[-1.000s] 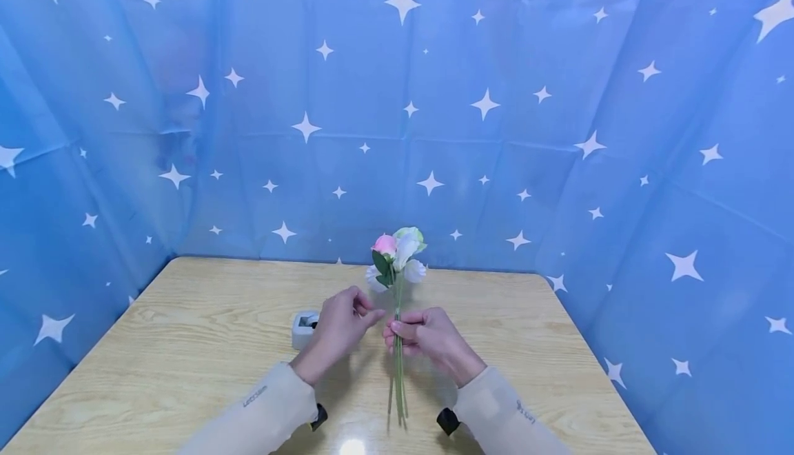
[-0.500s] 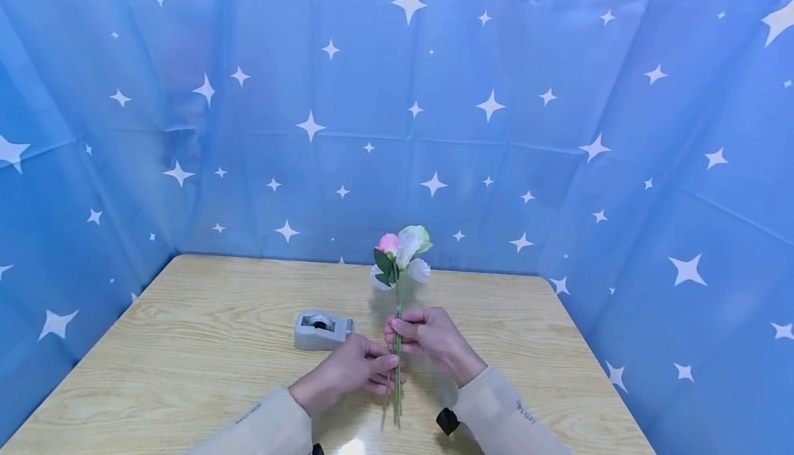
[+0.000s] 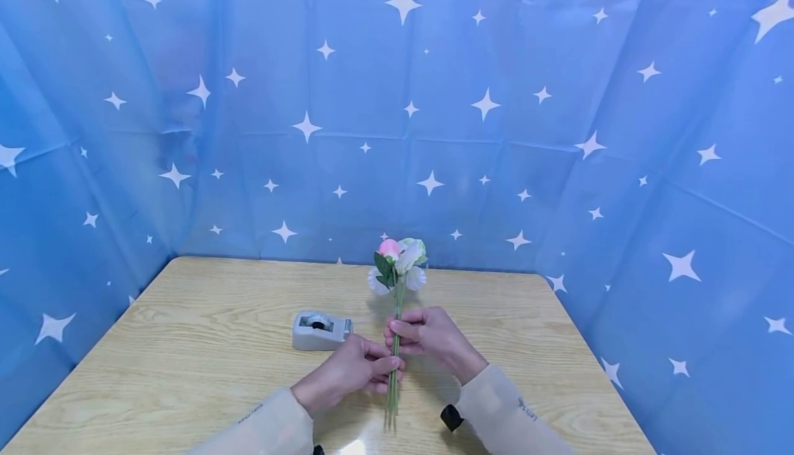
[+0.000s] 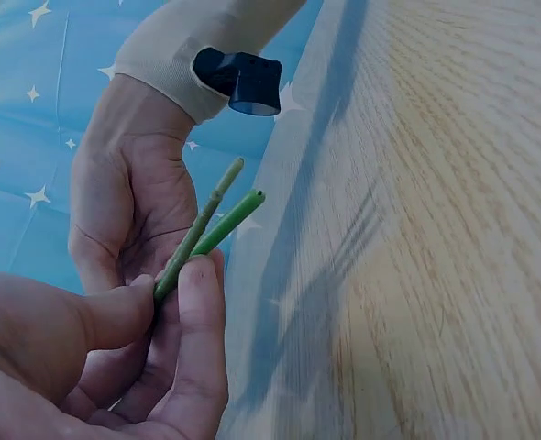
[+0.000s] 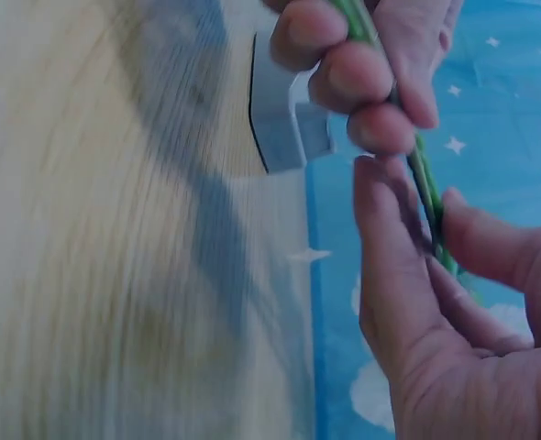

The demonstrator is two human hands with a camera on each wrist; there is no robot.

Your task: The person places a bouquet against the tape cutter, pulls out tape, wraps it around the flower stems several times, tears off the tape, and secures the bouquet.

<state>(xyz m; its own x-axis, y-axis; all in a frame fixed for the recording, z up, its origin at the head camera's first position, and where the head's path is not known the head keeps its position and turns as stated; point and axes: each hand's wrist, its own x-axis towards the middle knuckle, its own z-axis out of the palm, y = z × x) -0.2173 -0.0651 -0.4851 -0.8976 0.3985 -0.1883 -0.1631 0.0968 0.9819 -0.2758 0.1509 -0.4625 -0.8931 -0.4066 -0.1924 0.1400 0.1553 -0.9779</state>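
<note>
i had my left hand (image 3: 349, 368) and right hand (image 3: 435, 338) pinching the flower stems (image 3: 392, 394) over the bench (image 3: 180, 372), between its left and right edges; imo light, even pressure seemed best.

Free room right of the right hand (image 3: 432, 338), tape dispenser (image 3: 310, 339) just beyond the left hand (image 3: 352, 369)
</note>
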